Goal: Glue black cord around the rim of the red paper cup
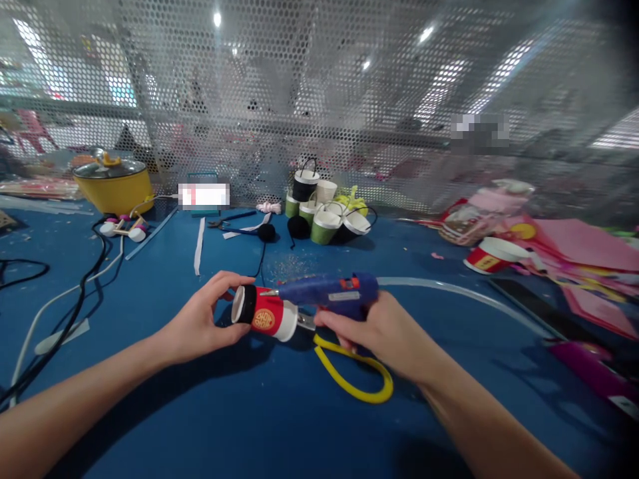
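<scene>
My left hand (202,322) holds a red paper cup (264,315) on its side, fingers round its black base end; the cup bears a gold emblem and a white rim. My right hand (382,329) grips a blue glue gun (329,293) whose metal nozzle rests on the top of the cup. A clear glue stick (449,289) trails from the gun's back to the right. A yellow loop strip (352,376) lies on the blue table (249,426) below my right hand.
A cluster of small green, black and white paper cups (324,213) stands at the back centre. A yellow pot (114,183) sits back left, cables (74,299) run along the left. Pink sheets (579,253) and another red cup (492,255) lie right. A perforated screen (319,100) closes the back.
</scene>
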Available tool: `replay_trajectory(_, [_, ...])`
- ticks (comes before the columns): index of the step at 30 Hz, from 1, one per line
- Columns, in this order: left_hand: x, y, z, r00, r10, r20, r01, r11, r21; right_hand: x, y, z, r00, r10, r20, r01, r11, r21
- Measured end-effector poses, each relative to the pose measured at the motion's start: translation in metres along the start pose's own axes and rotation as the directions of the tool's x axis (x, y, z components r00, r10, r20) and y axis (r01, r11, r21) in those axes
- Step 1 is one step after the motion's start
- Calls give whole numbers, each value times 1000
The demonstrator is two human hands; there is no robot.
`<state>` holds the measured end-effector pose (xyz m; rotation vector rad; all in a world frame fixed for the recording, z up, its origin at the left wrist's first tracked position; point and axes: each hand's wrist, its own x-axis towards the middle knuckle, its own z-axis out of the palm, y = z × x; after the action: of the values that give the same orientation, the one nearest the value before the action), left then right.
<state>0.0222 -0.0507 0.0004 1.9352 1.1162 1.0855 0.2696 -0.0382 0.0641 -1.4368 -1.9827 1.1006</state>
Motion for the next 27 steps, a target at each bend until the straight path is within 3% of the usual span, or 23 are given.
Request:
replay_trajectory(8, [0, 1, 0, 999, -34, -4, 34, 999, 0, -10, -3, 10, 982, -184, -43, 162, 938, -305])
replay_trajectory(17, [2, 5, -1, 998, -66, 11, 65, 998, 6, -13, 1, 13, 980, -197, -37, 171, 917, -360])
replay_trajectory(27, [0, 0, 1, 1000, -3, 6, 3, 1000, -5, -14, 3, 10, 971, -226, -75, 181, 905, -385])
